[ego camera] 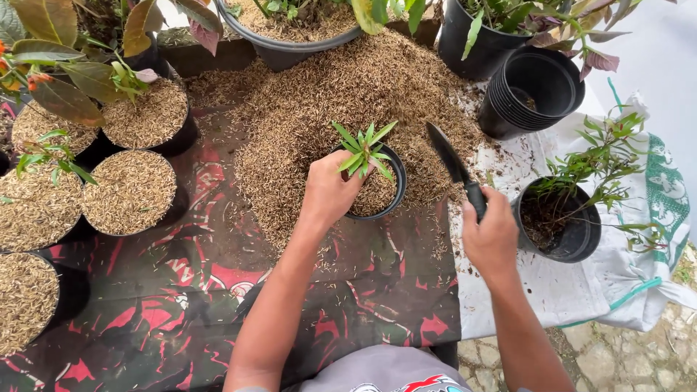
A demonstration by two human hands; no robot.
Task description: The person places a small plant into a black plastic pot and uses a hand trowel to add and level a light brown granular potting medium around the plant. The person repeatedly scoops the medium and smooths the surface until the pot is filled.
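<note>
Outdoor stone paving is showing at lower right; a dark red-patterned plastic sheet point(181, 290) is covering the ground. A tan mound of dry rice husk point(348, 94) is spreading across frame centre. Left hand point(330, 192) is curling around the rim of a small round black plastic pot point(396, 190) holding a spiky green seedling point(363, 149). Right hand point(492, 236) is clenching a black-bladed knife point(450, 161), centre-right.
</note>
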